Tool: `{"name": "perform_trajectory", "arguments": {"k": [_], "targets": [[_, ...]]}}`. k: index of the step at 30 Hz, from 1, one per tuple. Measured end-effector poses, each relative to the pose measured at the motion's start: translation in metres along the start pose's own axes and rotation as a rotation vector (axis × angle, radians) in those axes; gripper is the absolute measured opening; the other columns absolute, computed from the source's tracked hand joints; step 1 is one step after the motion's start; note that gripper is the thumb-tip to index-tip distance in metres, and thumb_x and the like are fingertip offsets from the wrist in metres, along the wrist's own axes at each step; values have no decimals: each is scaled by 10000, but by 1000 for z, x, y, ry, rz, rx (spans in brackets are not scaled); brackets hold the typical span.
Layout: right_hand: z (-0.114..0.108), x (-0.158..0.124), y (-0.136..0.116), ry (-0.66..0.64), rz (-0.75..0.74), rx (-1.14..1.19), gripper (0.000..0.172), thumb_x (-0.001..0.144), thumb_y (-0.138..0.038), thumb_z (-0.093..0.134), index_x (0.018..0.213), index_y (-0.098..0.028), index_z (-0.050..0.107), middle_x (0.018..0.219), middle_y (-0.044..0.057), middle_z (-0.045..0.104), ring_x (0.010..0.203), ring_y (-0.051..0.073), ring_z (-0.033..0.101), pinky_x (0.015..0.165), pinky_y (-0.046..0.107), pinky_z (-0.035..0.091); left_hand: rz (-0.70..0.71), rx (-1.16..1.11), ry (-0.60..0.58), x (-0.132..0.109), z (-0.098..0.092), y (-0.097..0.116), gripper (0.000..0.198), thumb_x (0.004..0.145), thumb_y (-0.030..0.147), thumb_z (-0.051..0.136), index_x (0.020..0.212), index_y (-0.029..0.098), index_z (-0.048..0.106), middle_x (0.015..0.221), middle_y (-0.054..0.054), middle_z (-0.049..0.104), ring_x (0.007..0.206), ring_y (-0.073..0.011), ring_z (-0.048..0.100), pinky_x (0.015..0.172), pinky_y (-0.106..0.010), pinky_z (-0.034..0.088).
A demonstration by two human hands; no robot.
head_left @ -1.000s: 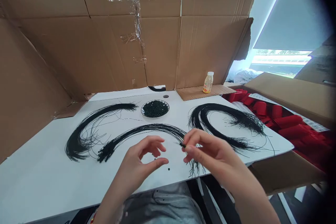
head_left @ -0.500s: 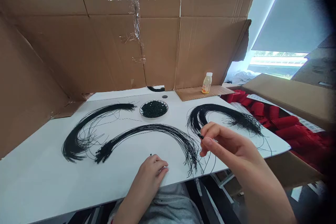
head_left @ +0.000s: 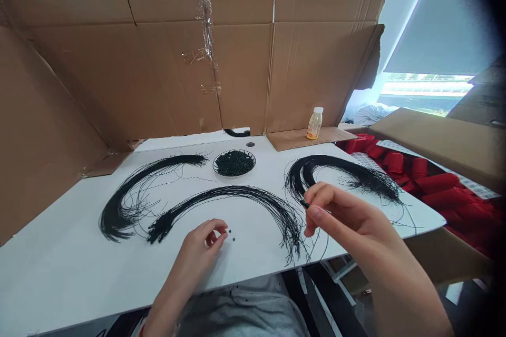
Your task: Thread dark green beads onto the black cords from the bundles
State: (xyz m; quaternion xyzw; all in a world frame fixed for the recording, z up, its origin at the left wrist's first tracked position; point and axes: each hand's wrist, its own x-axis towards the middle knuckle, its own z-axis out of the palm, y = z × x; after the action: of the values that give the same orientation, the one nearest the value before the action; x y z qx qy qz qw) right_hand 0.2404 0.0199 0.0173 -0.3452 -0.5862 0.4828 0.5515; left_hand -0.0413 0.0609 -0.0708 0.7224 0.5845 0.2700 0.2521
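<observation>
My right hand (head_left: 336, 216) is raised over the table's right front, thumb and fingers pinched on a thin black cord with small dark beads (head_left: 304, 204) at its end. Thin strands hang below that hand. My left hand (head_left: 201, 245) rests low on the white table, fingertips curled together in a pinch; whether anything is between them I cannot make out. Just right of its fingertips lie two loose black beads, a farther bead (head_left: 230, 231) and a nearer bead (head_left: 233, 239). Behind, a shallow dish (head_left: 214, 167) holds a heap of dark beads.
Black cord bundles lie curved on the white table (head_left: 79, 268): a left bundle (head_left: 114, 213), a middle bundle (head_left: 233, 191) and a right bundle (head_left: 296, 174). A small bottle (head_left: 314, 124) stands on cardboard at the back. Cardboard walls (head_left: 169, 73) enclose the table; red rolls (head_left: 438, 183) fill a box at right.
My left hand has moved left, and two loose beads now show on the table beside its fingertips. My right hand keeps its pinch almost in place. The view has shifted slightly.
</observation>
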Motion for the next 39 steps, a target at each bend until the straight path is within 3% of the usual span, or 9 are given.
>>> {"name": "perform_trajectory", "arguments": {"k": [3, 8, 12, 19, 22, 26, 29, 32, 39], "targets": [[-2, 0, 0, -9, -5, -15, 225, 991, -347, 682, 795, -238, 660, 879, 10, 560, 753, 136, 569, 682, 205, 582, -18, 18, -19, 0, 11, -1, 311, 892, 280, 507, 1065, 157, 734, 920, -81, 712, 711, -229, 610, 709, -355, 485], [0, -1, -1, 0, 6, -18, 221, 978, -350, 699, 793, -235, 662, 888, 8, 559, 744, 134, 575, 671, 209, 579, -22, 25, -42, 3, 28, -5, 331, 872, 249, 482, 990, 144, 774, 938, -112, 697, 765, -254, 633, 740, -380, 478], [3, -2, -1, 41, 9, 15, 222, 958, -361, 725, 785, -233, 670, 869, 1, 549, 737, 130, 559, 661, 201, 570, -20, -1, -52, 4, 29, -8, 296, 882, 263, 482, 894, 185, 767, 939, -97, 682, 808, -260, 636, 759, -379, 466], [8, 5, 8, -123, 89, -51, 239, 985, -387, 686, 821, -222, 631, 934, -6, 554, 758, 119, 586, 685, 231, 538, -48, -120, -25, 4, 24, -5, 258, 908, 348, 491, 839, 192, 684, 912, -78, 627, 741, -242, 562, 738, -381, 404], [14, 11, 17, -187, 107, -60, 227, 986, -367, 678, 824, -216, 628, 931, 4, 579, 797, 143, 592, 711, 265, 548, -61, -240, -38, 5, 19, 3, 270, 911, 406, 525, 831, 192, 669, 905, -63, 610, 741, -220, 524, 725, -357, 386], [22, 18, 27, -258, 140, -129, 207, 972, -310, 686, 808, -205, 615, 981, 22, 655, 836, 152, 613, 748, 277, 537, -89, -455, -118, 3, 9, 23, 368, 923, 536, 545, 872, 193, 668, 712, 10, 508, 683, -176, 453, 676, -301, 376], [28, 20, 29, -305, 154, -123, 206, 960, -265, 682, 782, -195, 606, 1027, 42, 689, 900, 166, 633, 749, 272, 529, -131, -806, -207, -1, 3, 43, 406, 873, 589, 651, 853, 184, 667, 670, 36, 449, 651, -141, 400, 664, -265, 369], [33, 19, 29, -335, 156, -56, 212, 939, -250, 697, 759, -193, 600, 1014, 47, 690, 908, 172, 638, 762, 280, 539, -171, -1183, -298, -4, 0, 60, 378, 789, 518, 815, 765, 167, 678, 706, 30, 444, 647, -116, 345, 645, -239, 344], [35, 13, 26, -341, 149, 111, 230, 916, -239, 724, 734, -188, 592, 1015, 46, 668, 844, 149, 648, 793, 293, 576, -163, -1299, -363, -11, -3, 70, 336, 836, 478, 802, 754, 167, 705, 774, -1, 486, 699, -131, 390, 699, -261, 375]]}}
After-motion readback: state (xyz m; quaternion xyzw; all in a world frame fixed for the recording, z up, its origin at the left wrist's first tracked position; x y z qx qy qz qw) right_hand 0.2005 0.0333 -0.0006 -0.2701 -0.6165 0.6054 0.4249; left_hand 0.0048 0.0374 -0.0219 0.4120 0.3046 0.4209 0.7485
